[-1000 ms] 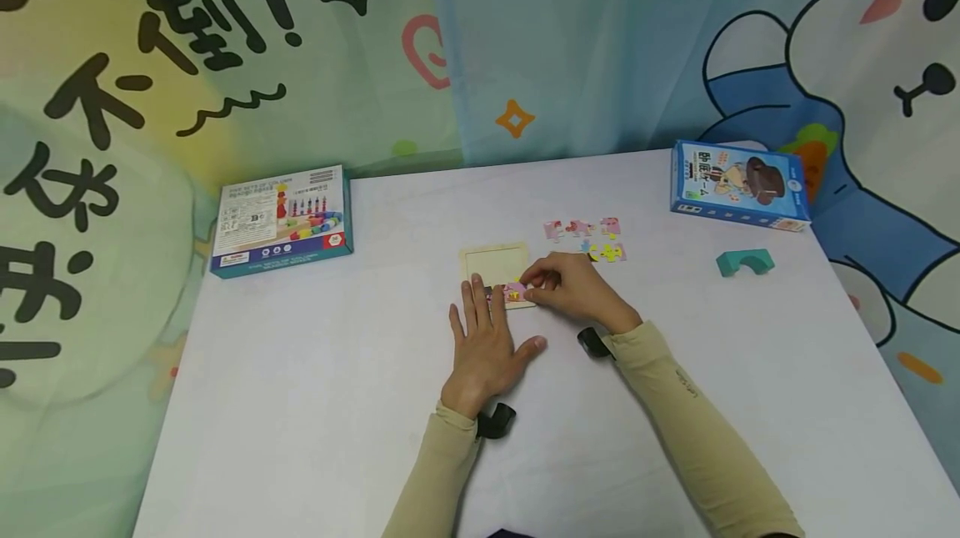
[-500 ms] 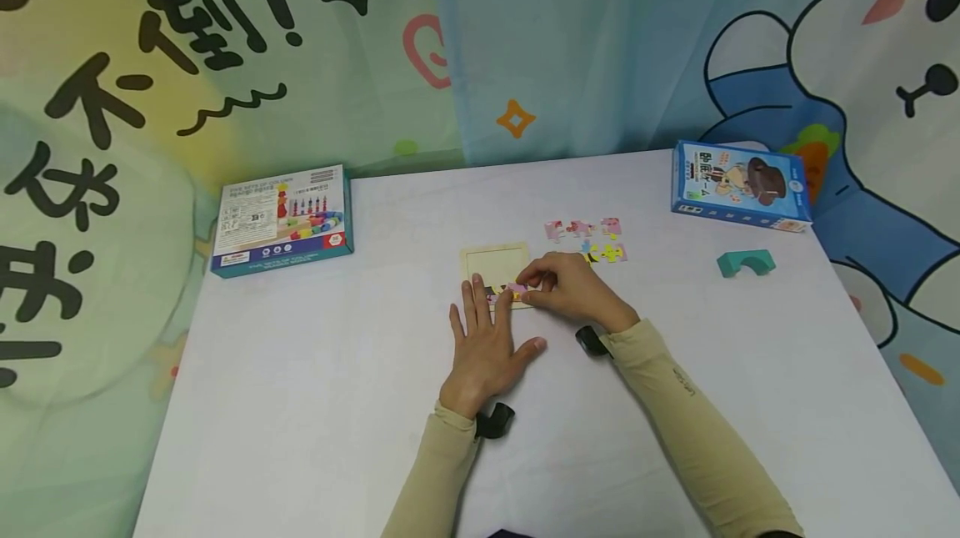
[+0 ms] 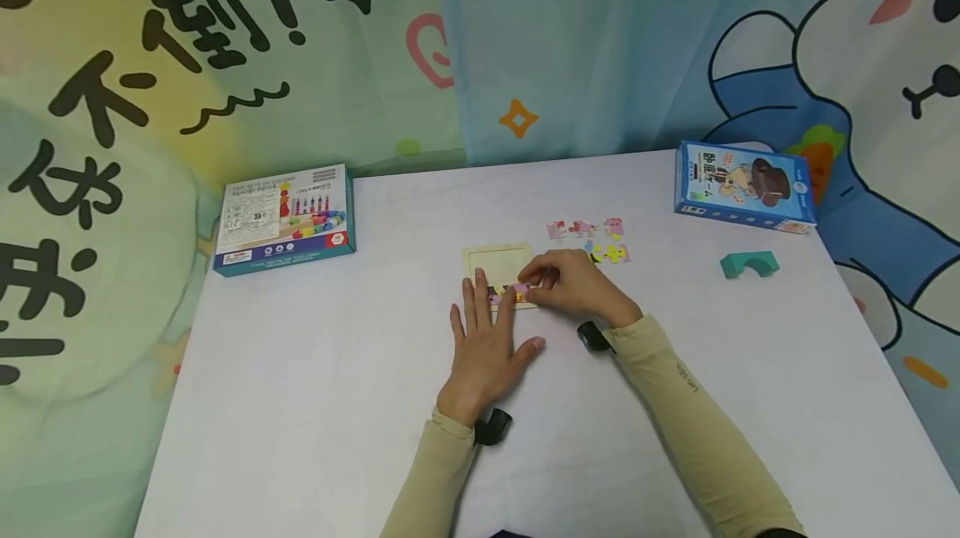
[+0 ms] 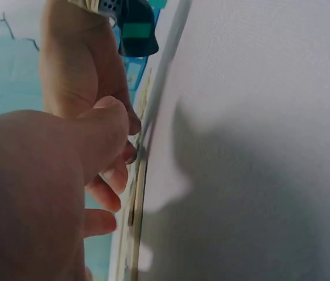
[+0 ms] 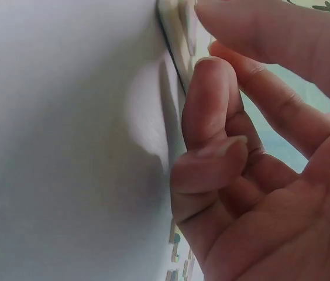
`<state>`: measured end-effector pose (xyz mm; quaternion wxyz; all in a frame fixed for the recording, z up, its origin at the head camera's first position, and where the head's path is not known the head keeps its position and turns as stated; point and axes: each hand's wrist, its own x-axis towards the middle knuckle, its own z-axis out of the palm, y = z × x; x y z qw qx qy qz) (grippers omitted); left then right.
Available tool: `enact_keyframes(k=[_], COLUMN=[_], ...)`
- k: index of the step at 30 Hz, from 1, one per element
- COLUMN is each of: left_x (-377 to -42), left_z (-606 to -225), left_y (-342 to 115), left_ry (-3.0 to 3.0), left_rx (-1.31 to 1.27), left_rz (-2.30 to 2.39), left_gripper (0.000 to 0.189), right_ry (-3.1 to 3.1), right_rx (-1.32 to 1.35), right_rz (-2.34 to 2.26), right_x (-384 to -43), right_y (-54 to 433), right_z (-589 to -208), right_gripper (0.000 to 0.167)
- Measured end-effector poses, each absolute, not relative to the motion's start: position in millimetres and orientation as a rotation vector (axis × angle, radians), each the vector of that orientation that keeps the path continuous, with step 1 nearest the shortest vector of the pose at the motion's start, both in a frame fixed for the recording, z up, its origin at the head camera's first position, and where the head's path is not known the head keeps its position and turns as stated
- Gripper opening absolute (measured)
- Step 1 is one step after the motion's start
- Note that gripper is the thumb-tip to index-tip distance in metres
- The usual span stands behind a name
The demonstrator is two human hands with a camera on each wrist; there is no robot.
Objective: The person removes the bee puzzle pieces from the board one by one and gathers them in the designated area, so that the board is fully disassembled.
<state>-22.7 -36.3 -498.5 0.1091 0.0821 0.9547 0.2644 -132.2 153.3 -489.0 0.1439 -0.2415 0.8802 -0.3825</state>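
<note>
A small, pale wooden puzzle tray [image 3: 497,259] lies mid-table in the head view, with colourful pieces along its near edge. My left hand [image 3: 483,354] lies flat with fingers straight, their tips over the tray's near side. At the tray's near right corner, my right hand [image 3: 576,284] pinches a pink and yellow puzzle piece [image 3: 519,291] between thumb and index finger, mostly hidden by the fingertips. The left wrist view catches the tray's thin edge [image 4: 134,225] beside both hands. In the right wrist view the other fingers of the right hand [image 5: 229,158] curl inward.
Several loose puzzle pieces [image 3: 582,228] lie in two rows behind the right hand. A teal arch block [image 3: 750,263] sits farther right, below a blue box [image 3: 742,185]. Another box [image 3: 283,219] with a game picture lies at back left. A printed curtain [image 3: 570,46] hangs behind the table.
The right fingertips shift slightly left and back over the tray's near right corner. The left index finger moves a little to the right along the pieces. The head view shifts slightly.
</note>
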Motion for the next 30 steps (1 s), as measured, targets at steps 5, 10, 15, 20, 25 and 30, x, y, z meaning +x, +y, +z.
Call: enact_keyframes(k=[5,10,15,20,25,30], left_x=[-15.0,-8.1,-4.8,-4.5,-5.4,-6.4], left_z=[-494.4,-494.3,-496.7,-495.1,-494.1,-494.1], left_y=[-32.7,-25.9,-20.7,-18.9,-19.1,-19.3], left_ry=[2.862,2.852,2.835,2.833,2.81,2.814], left_rx=[0.318,0.37,0.376,0.368,0.368,0.376], left_rz=[0.623,0.554,0.52,0.514,0.561,0.532], left_gripper=[0.088,0.09,0.091,0.093,0.092,0.093], right_ry=[2.555,2.575,2.582,2.568,2.542,2.448], right_rx=[-0.681,-0.687,-0.692,-0.719,-0.747,-0.772], right_rz=[-1.124,-1.132,-1.129,-1.149,-1.151,-1.154], right_x=[-136.9,-141.8,-144.6,-146.7,-150.1,-154.3], right_y=[154.5,153.3,150.5,147.0,137.5,123.4], right_z=[-487.4,-485.6,-483.9,-483.1,-480.2,-475.1], right_gripper=[0.021,0.019,0.018,0.018,0.019,0.02])
